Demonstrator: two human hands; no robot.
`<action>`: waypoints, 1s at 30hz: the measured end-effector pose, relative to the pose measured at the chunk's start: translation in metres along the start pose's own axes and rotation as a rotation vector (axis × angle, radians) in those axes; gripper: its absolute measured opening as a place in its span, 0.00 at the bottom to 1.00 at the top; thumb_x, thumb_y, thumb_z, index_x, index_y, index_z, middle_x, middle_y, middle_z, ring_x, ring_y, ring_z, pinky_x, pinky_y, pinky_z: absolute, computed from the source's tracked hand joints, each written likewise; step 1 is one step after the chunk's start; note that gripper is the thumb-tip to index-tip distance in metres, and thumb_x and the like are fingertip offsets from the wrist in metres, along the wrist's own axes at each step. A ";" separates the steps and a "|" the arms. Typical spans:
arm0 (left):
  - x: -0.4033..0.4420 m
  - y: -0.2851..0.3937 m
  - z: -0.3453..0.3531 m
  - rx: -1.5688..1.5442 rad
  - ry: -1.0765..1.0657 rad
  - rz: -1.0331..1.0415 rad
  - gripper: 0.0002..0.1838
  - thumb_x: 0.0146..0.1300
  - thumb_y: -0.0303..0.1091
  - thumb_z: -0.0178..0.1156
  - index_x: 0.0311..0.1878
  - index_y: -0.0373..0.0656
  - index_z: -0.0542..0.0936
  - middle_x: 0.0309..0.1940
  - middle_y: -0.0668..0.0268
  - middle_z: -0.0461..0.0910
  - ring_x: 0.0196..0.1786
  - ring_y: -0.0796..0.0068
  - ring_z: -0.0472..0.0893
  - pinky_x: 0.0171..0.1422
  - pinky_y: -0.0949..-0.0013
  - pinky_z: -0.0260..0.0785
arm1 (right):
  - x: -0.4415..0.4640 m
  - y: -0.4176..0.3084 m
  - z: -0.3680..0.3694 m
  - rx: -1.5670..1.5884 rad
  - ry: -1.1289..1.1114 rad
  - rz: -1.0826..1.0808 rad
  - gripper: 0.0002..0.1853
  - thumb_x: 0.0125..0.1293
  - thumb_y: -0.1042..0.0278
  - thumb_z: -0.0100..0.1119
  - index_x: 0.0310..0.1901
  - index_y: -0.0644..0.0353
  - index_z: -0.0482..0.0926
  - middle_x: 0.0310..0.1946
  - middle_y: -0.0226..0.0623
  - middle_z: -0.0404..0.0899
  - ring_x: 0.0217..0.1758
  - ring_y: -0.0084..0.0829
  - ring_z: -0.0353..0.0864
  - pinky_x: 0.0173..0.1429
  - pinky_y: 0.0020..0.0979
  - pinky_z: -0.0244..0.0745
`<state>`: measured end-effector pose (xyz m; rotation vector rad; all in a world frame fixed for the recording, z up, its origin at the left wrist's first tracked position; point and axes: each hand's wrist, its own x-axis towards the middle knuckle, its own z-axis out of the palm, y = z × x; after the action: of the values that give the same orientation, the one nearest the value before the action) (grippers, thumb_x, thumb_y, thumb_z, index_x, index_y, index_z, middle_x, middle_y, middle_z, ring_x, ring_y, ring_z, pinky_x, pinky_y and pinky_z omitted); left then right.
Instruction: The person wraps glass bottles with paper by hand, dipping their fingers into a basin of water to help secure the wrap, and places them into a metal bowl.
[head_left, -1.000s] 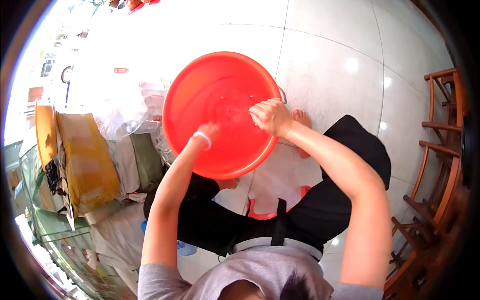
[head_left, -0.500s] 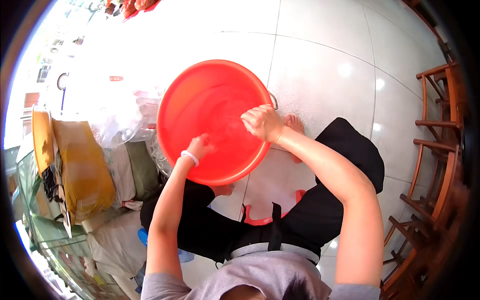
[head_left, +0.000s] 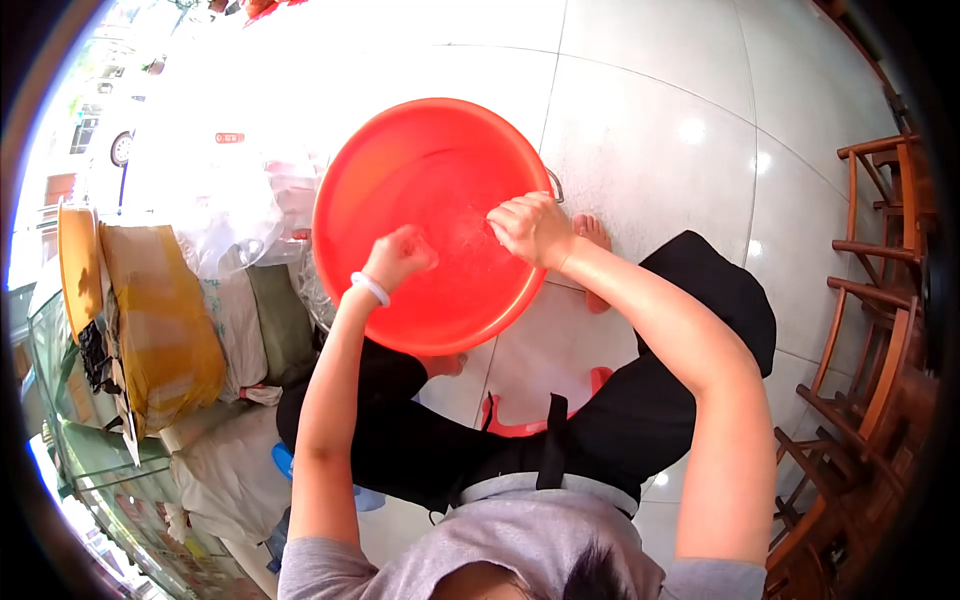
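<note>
A large round red basin (head_left: 400, 150) with a metal side handle stands on the floor in front of me, and its inside looks wet. Over its left part is my left hand (head_left: 400, 256), fingers curled, with a white band (head_left: 370, 289) on the wrist; what it holds, if anything, I cannot make out. My right hand (head_left: 532, 229) is closed in a fist over the right part of the basin, near the rim. Something thin and pale shows faintly at its fingertips, too small to name. A gap separates the two hands.
Plastic bags (head_left: 225, 225), a yellow taped package (head_left: 165, 325) and a glass case (head_left: 125, 490) are on the left. Wooden chairs (head_left: 880, 250) line the right side. My bare feet are beside the basin on the tiled floor (head_left: 650, 130), with red slippers or a stool between my legs.
My left hand has risen and come into clearer view over the basin. My right hand stays closed near the right rim. The whole view has shifted slightly.
</note>
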<state>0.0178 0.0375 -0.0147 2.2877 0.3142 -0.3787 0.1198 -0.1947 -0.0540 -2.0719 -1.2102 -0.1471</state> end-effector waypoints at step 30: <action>0.012 0.032 -0.026 -0.485 -0.023 -0.158 0.18 0.44 0.34 0.66 0.39 0.38 0.77 0.23 0.57 0.77 0.25 0.72 0.77 0.30 0.69 0.72 | 0.001 0.000 0.001 -0.044 -0.041 -0.006 0.03 0.51 0.70 0.57 0.25 0.57 0.75 0.21 0.33 0.76 0.27 0.33 0.78 0.32 0.34 0.70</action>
<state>0.0445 0.0369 0.0191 1.7878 0.5171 -0.3621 0.1204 -0.1937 -0.0546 -2.1189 -1.2480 -0.1364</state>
